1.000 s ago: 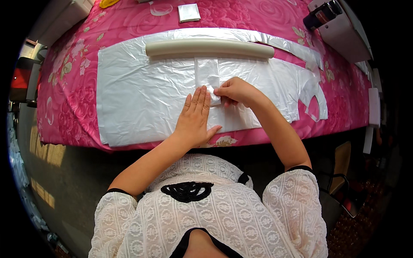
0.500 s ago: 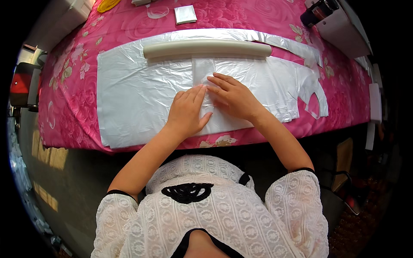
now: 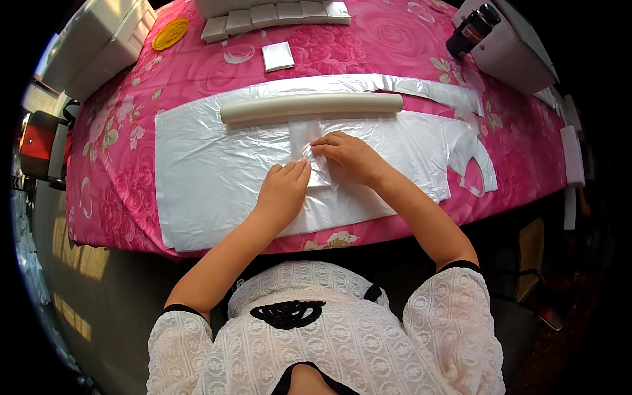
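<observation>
A stack of thin, shiny white plastic aprons [image 3: 224, 171] lies spread over the table, with neck-loop cutouts at its right end. A small folded piece of plastic film [image 3: 320, 178] rests on the middle of the stack, partly covered by my fingers. My left hand [image 3: 283, 192] holds the piece's left side, fingers close together and thumb hidden. My right hand [image 3: 350, 158] pinches its upper right part with curled fingers. Just beyond both hands, a long cream-coloured tube [image 3: 313, 106] lies across the aprons.
Beyond the tube lies a flat folded plastic packet [image 3: 278, 57], and several similar packets [image 3: 276, 14] stand in a row farther back. A yellow round object [image 3: 170, 34] is at the far left. A dark flask [image 3: 473, 30] stands beside a white box [image 3: 510, 49] at the far right.
My view has tilted up, showing more of the table's far side. My right hand's fingers have curled in, and my left thumb, spread before, has gone out of sight.
</observation>
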`<move>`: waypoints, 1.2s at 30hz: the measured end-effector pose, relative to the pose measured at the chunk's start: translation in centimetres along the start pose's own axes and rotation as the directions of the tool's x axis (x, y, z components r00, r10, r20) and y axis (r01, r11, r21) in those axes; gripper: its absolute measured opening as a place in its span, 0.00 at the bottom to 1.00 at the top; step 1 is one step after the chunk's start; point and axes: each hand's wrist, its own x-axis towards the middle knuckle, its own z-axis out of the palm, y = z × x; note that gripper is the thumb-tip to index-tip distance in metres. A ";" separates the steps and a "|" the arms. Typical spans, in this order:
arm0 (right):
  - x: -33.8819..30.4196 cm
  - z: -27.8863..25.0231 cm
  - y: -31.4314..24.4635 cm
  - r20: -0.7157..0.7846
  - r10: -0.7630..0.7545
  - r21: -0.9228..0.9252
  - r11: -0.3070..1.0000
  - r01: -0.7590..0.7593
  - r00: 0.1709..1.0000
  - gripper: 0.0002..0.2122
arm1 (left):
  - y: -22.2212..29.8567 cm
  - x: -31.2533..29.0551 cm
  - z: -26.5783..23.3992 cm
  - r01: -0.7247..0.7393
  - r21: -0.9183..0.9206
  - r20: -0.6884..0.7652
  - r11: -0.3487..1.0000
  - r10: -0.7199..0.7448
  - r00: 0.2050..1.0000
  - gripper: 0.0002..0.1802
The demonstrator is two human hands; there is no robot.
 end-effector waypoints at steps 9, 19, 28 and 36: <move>-3.7 0.8 -4.2 -0.055 -0.088 -0.001 0.996 0.088 0.995 0.10 | 1.0 -3.3 -2.4 -0.210 -0.242 -0.055 0.947 0.203 0.978 0.21; -5.2 1.2 -5.2 -0.160 0.126 0.146 0.984 -0.103 0.979 0.11 | 1.1 -4.7 -2.1 0.092 -0.429 0.077 0.898 -0.065 0.995 0.24; -2.7 0.9 -5.8 0.050 0.704 0.304 0.665 -0.682 0.708 0.12 | 0.5 -1.2 -1.7 0.641 -0.575 0.328 0.509 -0.574 0.750 0.33; -1.3 0.5 -5.2 0.176 0.791 0.253 0.539 -0.803 0.586 0.12 | -0.5 -0.1 -2.6 0.592 -0.459 0.264 0.663 -0.534 0.803 0.36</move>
